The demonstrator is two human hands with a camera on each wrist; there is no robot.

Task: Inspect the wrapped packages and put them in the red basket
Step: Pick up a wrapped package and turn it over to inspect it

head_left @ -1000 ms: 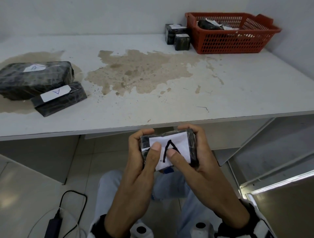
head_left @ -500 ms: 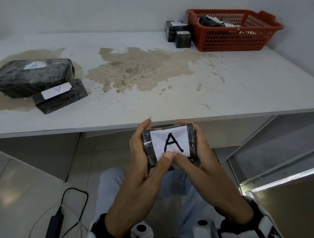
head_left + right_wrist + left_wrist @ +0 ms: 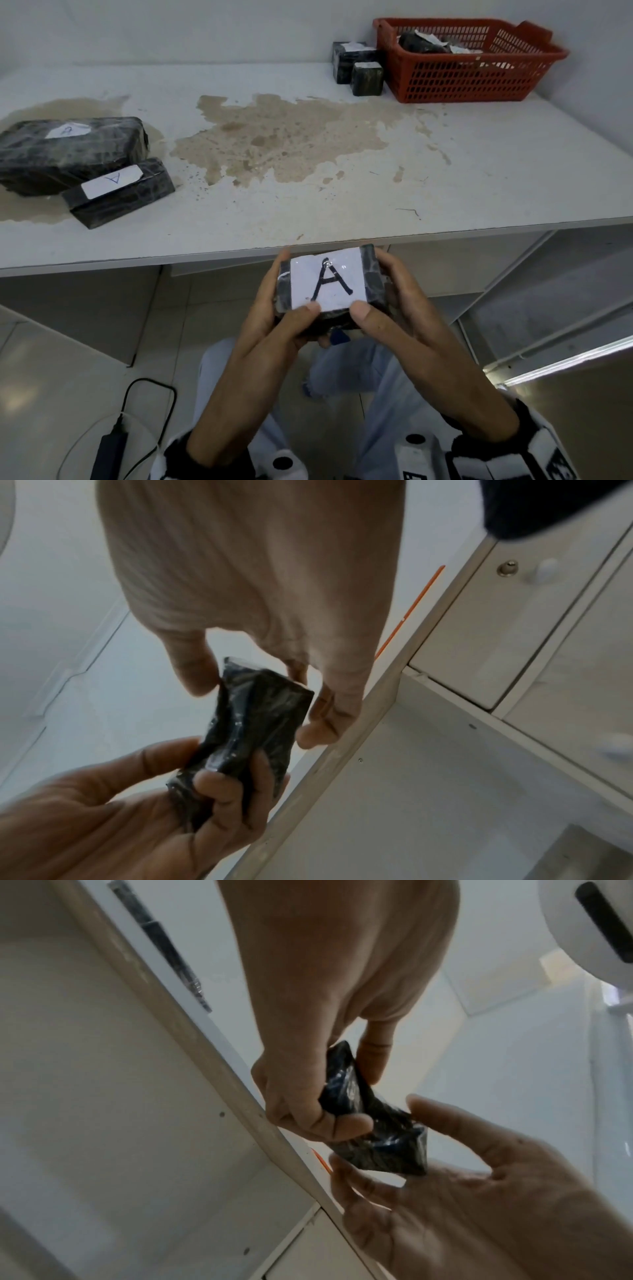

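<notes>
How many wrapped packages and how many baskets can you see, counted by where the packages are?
Package held in both hands: 1
Packages at table's left: 2
Packages beside the basket: 2
Packages in the basket, at least: 1
Red basket: 1
Total: 7

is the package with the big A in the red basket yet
Not yet: both hands, left hand and right hand, hold the package below the table edge.

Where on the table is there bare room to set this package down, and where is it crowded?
The table is bare across its middle, over the brown stain, and along the near right edge. The far right is crowded by the red basket and two small packages beside it; the left by two larger packages. Both hands, left hand and right hand, hold the labelled package.
</notes>
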